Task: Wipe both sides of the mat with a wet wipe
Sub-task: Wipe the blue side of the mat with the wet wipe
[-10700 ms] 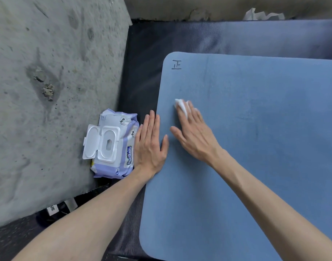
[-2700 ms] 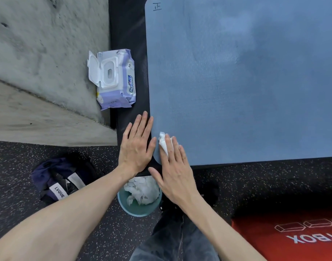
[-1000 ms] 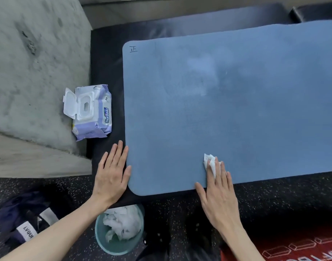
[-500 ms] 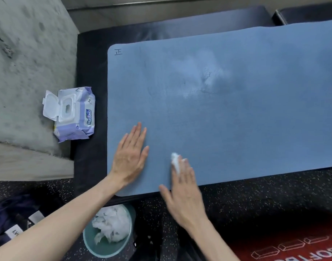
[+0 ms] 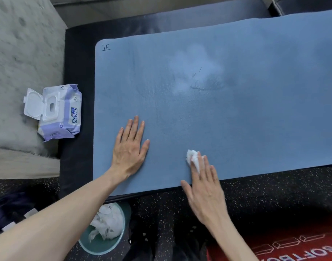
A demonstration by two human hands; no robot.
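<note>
Your right hand [image 5: 204, 193] lies flat at the mat's near edge, fingers straight and pressing a crumpled white wet wipe [image 5: 192, 158] onto the blue mat [image 5: 236, 119]; the wipe pokes out past your fingertips toward twelve o'clock. Your left hand [image 5: 130, 149] is at nine o'clock of it, palm down, fingers straight and spread on the mat, gripping nothing. The mat sits on a black padded bench [image 5: 76, 147], a pale smudge with dark streaks at one o'clock of your left hand. Out at ten o'clock, the wet wipe pack [image 5: 61, 112] sits with its lid flipped open. Down at six o'clock, a teal bin [image 5: 104, 245] holds used white wipes [image 5: 106, 221].
</note>
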